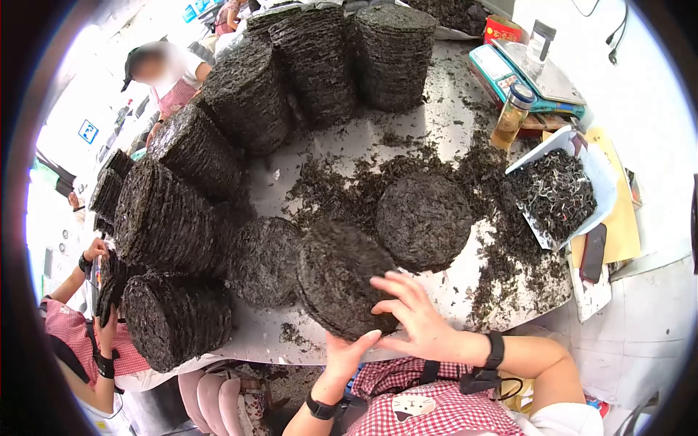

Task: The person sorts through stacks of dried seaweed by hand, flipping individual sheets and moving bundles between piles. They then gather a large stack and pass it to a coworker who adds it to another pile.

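While a co-worker's hand [96, 249] rests on dark stacks far to the left of the tilted disc, the person's own two hands work at the near edge of the worktop [451, 87]. Left of the tilted disc stand tall stacks of pressed dark discs [171, 218], leaning in a curved row toward the far side. The tilted disc [342, 280], a round flat cake of dark dried leaf, stands on its edge at the worktop's front, its flat face turned toward the camera and its thin axis running away from the person. The left hand [347, 352] props it from below, fingers curled up against its lower rim. The right hand [416, 320] lies just right of that, fingers spread flat on the disc's lower right face, so both hands grasp it and neither is clenched; the right covers more of it. Just beyond and right of the tilted disc a second cake [424, 218] lies flat amid loose crumbs. Farther right sits a white tray of loose leaf [556, 190], with a phone [592, 252] beside it, and a glass jar [511, 115] and a scale [542, 76] behind.
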